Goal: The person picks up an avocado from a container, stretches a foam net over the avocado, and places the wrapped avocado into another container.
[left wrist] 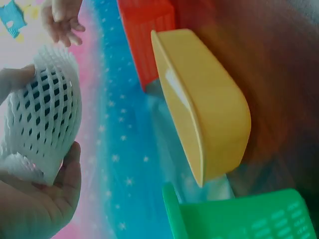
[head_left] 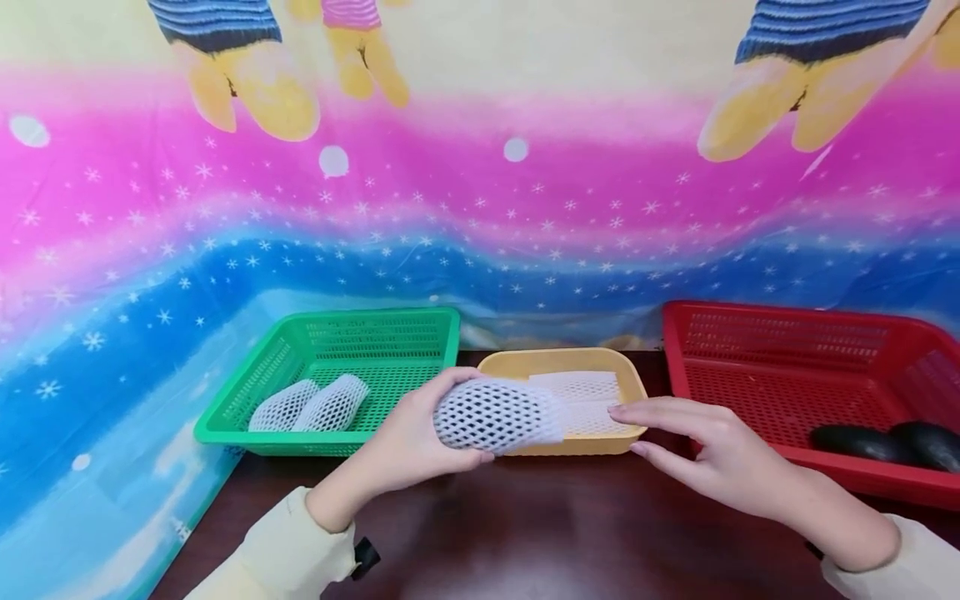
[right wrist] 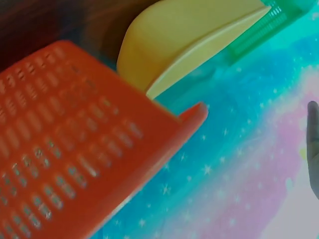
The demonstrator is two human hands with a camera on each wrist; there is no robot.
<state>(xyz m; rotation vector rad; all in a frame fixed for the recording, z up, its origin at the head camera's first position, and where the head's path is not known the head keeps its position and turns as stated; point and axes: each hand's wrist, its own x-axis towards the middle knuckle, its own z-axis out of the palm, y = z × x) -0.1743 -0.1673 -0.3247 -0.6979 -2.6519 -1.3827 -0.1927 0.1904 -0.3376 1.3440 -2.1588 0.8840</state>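
One foam net point(head_left: 498, 414), probably soft, best cupped mid-body: left hand point(head_left: 408, 429) wraps it near the worktop's point(head_left: 487, 517) far edge, right hand point(head_left: 723, 454) spread!

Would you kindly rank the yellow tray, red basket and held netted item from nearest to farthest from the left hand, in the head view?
1. Held netted item: in the left hand.
2. Yellow tray: near the centre.
3. Red basket: far right.
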